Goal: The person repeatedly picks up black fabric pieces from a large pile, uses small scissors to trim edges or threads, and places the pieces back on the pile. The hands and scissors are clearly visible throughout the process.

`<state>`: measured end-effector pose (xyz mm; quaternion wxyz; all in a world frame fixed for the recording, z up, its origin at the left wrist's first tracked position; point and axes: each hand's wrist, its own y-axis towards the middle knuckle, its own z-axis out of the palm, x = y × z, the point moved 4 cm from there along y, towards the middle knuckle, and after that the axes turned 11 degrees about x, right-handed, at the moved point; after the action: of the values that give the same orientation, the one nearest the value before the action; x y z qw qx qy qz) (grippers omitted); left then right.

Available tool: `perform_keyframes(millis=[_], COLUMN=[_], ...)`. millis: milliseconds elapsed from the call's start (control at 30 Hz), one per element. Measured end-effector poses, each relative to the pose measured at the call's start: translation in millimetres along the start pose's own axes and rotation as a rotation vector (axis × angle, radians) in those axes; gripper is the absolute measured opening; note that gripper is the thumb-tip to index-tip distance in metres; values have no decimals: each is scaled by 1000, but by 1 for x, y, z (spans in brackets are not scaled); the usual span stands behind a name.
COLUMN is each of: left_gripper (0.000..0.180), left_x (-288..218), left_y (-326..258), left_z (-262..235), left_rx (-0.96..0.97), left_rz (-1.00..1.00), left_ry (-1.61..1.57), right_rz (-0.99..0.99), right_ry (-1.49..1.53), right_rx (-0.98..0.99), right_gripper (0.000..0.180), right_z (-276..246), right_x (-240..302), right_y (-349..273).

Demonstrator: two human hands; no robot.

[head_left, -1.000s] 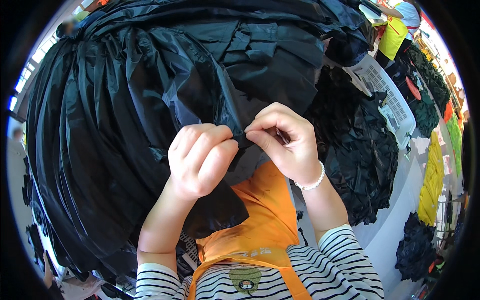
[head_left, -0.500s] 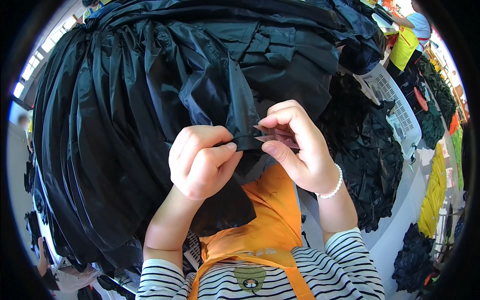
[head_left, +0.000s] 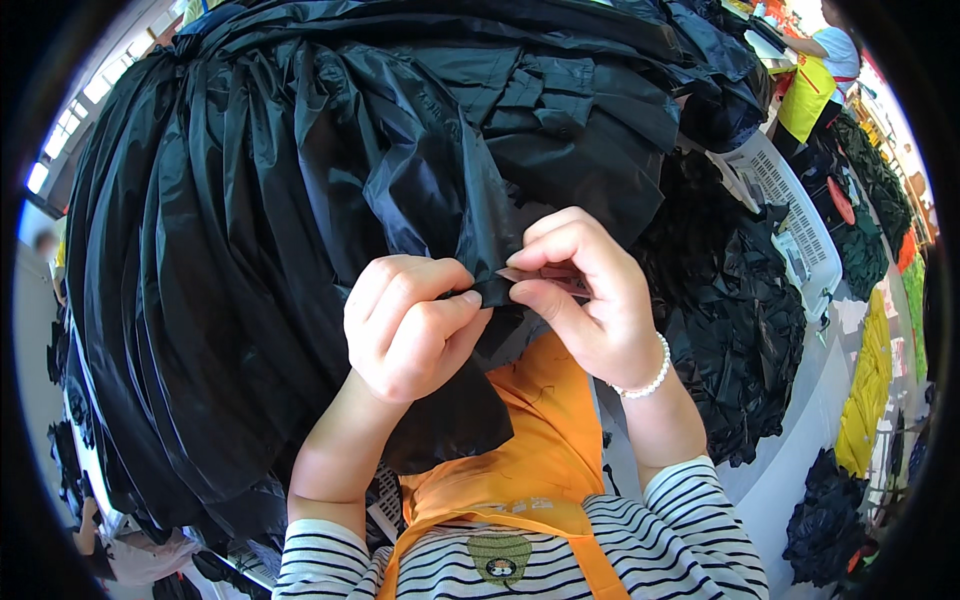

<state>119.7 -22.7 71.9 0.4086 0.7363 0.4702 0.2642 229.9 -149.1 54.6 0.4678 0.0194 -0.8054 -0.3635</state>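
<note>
Black shiny fabric (head_left: 240, 300) lies heaped in folds across the work area before me. My left hand (head_left: 410, 325) is closed, pinching the edge of a hemmed strip of it between thumb and forefinger. Close by on the right, my right hand (head_left: 590, 295) is closed around small thread snips (head_left: 545, 276). Their pointed tips reach the pinched edge, close to my left fingertips. Most of the snips' body is hidden by the fingers. A corner of the fabric hangs below my left hand, over my orange apron (head_left: 550, 410).
Piled dark fabric (head_left: 730, 330) lies right of my arm, beside a white plastic basket (head_left: 790, 200). Yellow cloth (head_left: 865, 390) and a dark bundle (head_left: 825, 515) are at the far right. A person in a yellow apron (head_left: 808, 98) is at the upper right.
My right hand has moved slightly left, bringing the snips to the fabric edge. Their blades, spread apart before, are closer together. My left hand has shifted slightly right.
</note>
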Motion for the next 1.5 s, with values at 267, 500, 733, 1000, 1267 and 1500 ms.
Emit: perform_keyframes(millis=[267,500,733,1000,1267,1500], left_gripper=[18,18,29,24,49,65], left_x=[-22,2,10,103,109,133], left_y=[3,-40,35,9,9,1], left_z=[-101,-133,-113,10,23,7], left_rx=[125,280,621,1023,1117,936], left_rz=[44,-561,-652,-258,-308,-545], left_ry=[-116,-180,-269,390,493,395], right_rz=[88,-113,41,-154,86,-211], right_ry=[-517,-114,-173,-334,-819,-729], right_rx=[-325,60,337,146,70,-205], right_gripper=[50,67,77,17,17,22], right_z=[-44,18,141,37,-11,-28], right_x=[-48,-63,-38,-71,-103,-49], right_y=[20,52,42,43,116,104])
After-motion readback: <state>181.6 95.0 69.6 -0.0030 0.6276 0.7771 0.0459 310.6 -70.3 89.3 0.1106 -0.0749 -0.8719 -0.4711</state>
